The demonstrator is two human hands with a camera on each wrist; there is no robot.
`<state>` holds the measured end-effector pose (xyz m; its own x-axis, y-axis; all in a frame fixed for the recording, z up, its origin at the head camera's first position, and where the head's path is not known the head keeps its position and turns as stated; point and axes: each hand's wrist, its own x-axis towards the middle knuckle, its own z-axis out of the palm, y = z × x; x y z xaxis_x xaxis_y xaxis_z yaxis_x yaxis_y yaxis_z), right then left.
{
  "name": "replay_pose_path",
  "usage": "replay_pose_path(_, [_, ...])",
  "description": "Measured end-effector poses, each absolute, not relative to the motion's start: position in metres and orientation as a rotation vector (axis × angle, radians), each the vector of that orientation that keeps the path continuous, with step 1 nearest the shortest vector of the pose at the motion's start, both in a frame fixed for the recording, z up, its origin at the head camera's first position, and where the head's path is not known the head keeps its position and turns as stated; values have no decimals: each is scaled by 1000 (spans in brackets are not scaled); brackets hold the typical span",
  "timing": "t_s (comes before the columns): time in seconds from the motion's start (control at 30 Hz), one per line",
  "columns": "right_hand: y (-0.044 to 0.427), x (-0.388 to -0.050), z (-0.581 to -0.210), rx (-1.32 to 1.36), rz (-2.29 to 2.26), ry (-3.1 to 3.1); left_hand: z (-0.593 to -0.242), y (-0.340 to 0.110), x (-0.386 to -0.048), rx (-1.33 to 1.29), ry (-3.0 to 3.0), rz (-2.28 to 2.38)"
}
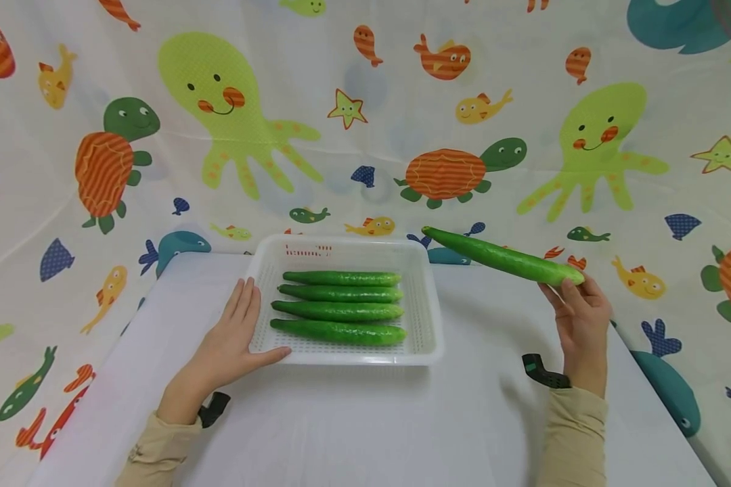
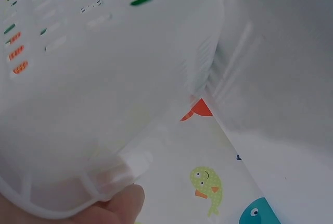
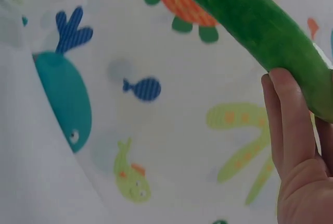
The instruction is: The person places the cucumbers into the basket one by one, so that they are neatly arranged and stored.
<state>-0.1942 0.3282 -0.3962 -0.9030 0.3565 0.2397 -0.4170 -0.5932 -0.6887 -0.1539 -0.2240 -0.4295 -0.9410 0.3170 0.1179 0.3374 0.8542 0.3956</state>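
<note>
Several green cucumbers (image 1: 338, 311) lie side by side in a white perforated plastic basket (image 1: 435, 338). My left hand (image 1: 231, 335) rests along the basket's left side, fingers straight, with the thumb stretched over the front rim. In the left wrist view, fingertips (image 2: 127, 203) touch the basket's rim from outside. Off to the right and above the table, my right hand (image 1: 581, 311) pinches one end of another cucumber (image 1: 499, 257) between thumb and fingers. That cucumber is raised and slants up to the left, its far end near the basket's back right corner.
Basket and arms are over a white table (image 1: 365, 419). Behind it and at both sides hangs a white cloth (image 1: 365, 176) printed with sea animals. A small black wrist device (image 1: 545, 372) sits on the right wrist, another black device (image 1: 213, 409) on the left.
</note>
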Motion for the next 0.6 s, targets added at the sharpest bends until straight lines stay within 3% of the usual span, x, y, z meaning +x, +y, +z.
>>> replay_pose_path(0.33, [285,-197,-380,444,2475,-1284,-429,-224,-155,-528,-2974,-653])
replay_pose_path(0.6, [251,-195,-376,441,2438,-1519,-431,-225,-155,-531,-2977,-648])
